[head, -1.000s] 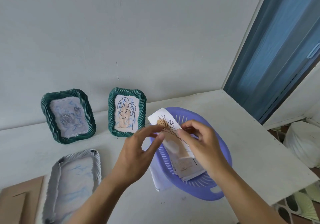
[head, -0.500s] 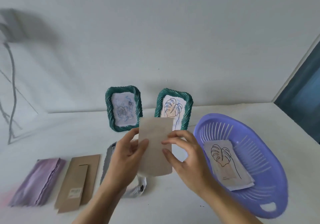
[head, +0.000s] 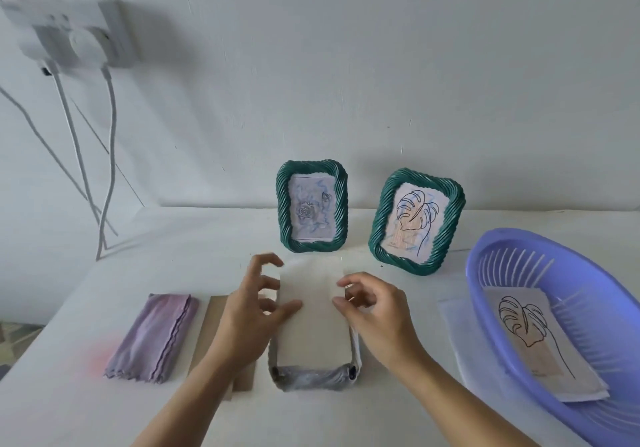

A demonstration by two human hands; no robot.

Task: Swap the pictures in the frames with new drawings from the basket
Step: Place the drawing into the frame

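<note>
Lying blank side up, the paper sits on the white frame, which is flat on the counter in the middle. The left hand is at the paper's left edge. Its thumb rests on the paper, and its fingers are bent, spread apart and lifted. The right hand is at the right edge, with its thumb tip touching the paper. I cannot tell if it pinches the paper or only touches it.

At 9 o'clock from the paper, a brown card lies partly under the left hand, and past it is a folded purple cloth. At 12 o'clock stands the rose frame, and at 1 o'clock the leaf frame, both green. At 3 o'clock is the purple basket with a leaf drawing inside. At 10 o'clock, a plug box is on the wall, with cords hanging down.
</note>
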